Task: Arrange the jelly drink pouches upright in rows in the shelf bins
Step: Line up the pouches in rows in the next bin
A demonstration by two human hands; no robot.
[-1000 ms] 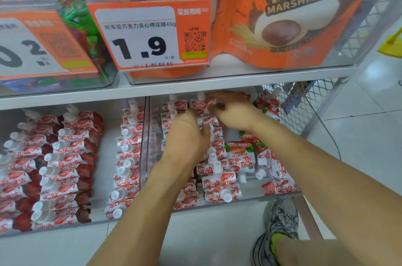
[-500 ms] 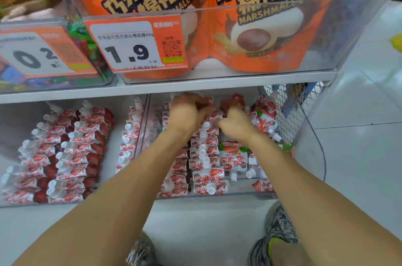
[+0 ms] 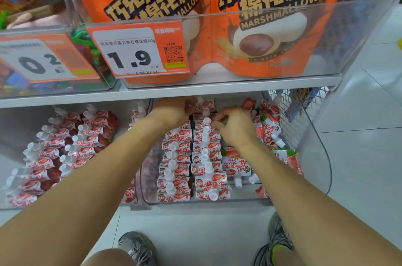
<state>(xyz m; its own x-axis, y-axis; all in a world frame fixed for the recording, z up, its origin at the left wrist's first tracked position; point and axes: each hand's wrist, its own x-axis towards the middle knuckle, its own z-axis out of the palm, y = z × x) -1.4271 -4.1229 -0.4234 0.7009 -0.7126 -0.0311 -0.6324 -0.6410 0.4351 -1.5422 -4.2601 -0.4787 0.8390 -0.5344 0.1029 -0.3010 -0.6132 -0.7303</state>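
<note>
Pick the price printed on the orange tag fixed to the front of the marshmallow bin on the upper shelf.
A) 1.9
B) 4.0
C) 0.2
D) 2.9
A: the price tag on the clear bin holding the orange marshmallow bags reads 1.9 in large black digits; the tag on the neighbouring bin to the left is a separate one.

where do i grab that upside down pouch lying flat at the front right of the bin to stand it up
Probably by its flat body. The upside-down pouch lies face up with its white cap pointing at the clear bin's front wall. Come from above and pinch its two side edges mid-body; the right side looks freer, since the upright row crowds its left. The small cap would likely let it swing.
</note>
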